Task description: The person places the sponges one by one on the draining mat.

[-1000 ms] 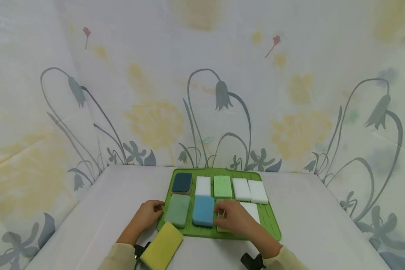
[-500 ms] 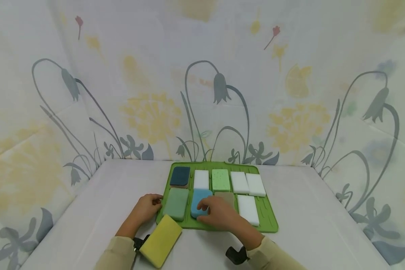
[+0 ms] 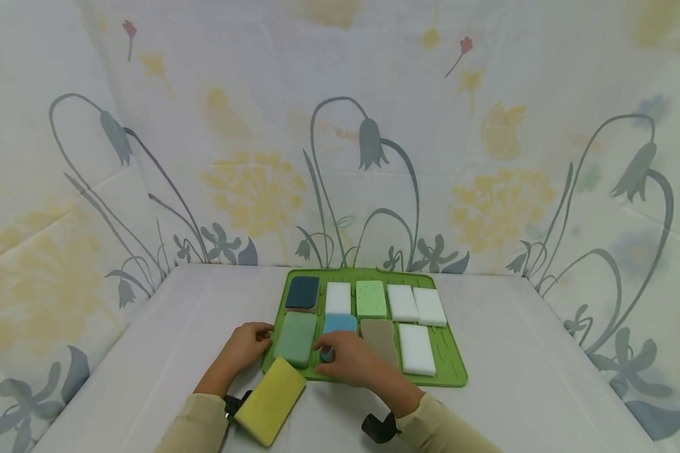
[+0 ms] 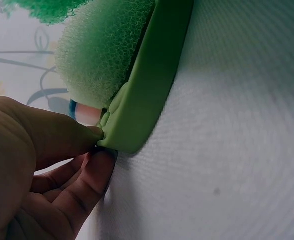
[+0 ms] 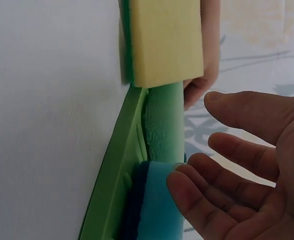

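Observation:
My left hand [image 3: 242, 348] pinches the left edge of a green ribbed tray [image 3: 450, 362]; the left wrist view shows the thumb above the tray's rim [image 4: 149, 95] and a finger below. Beside it on the tray lies a grey-green sponge [image 3: 296, 340]. My right hand [image 3: 348, 360] is over a blue sponge [image 3: 340, 323] in the front row, covering its near part. In the right wrist view its loosely bent fingers are spread, with fingertips right at the blue sponge's [image 5: 161, 205] top. A brown pad [image 3: 379, 340] lies on the tray just right of this hand.
A yellow sponge [image 3: 272, 402] leans near the tray's front left corner, by the left wrist. The back row holds a dark blue sponge [image 3: 303, 292], a speckled light green sponge [image 3: 371, 299] and several white sponges [image 3: 429, 307]. A flowered cloth [image 3: 340, 189] hangs behind the table.
My right hand has moved left from the brown pad to the blue sponge, uncovering the pad and a white sponge. The left hand keeps its hold on the tray. The head view has tilted slightly.

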Tool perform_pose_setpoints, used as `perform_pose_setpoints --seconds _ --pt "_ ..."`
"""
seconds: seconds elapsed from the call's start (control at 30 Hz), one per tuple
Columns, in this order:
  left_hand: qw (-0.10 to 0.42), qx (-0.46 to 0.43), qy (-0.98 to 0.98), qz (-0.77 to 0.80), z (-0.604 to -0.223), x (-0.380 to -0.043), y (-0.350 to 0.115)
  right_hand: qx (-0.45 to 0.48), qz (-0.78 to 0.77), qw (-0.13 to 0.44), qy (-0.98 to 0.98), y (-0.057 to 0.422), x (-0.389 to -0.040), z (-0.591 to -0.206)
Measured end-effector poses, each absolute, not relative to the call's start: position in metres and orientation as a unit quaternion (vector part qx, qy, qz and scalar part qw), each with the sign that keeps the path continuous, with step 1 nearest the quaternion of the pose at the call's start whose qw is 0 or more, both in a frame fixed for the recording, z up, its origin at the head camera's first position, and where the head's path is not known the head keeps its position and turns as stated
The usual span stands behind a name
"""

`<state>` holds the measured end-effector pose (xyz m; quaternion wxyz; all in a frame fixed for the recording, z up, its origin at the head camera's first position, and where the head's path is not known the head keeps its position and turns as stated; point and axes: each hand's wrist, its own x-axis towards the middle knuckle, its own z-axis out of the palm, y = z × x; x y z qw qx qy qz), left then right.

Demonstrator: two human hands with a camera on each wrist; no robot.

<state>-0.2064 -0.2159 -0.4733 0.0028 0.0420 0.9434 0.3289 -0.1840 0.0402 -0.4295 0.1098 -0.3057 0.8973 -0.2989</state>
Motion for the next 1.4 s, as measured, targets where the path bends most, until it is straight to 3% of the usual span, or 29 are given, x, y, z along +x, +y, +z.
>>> perform_pose_setpoints --seconds 0.57,0.93,1.4 --pt "0.007 0.035 0.944 0.327 -0.474 -0.207 -0.216 -0.304 -0.294 0.139 0.896 0.015 -0.176 -0.432" --pt "0.015 0.036 0.944 0.327 -0.474 -0.209 -0.217 -0.303 -0.242 0.095 0.917 0.003 -0.175 -0.437" --pt "0.015 0.040 0.945 0.324 -0.477 -0.211 -0.219 -0.289 -0.242 0.093 0.921 -0.013 -0.171 -0.439"
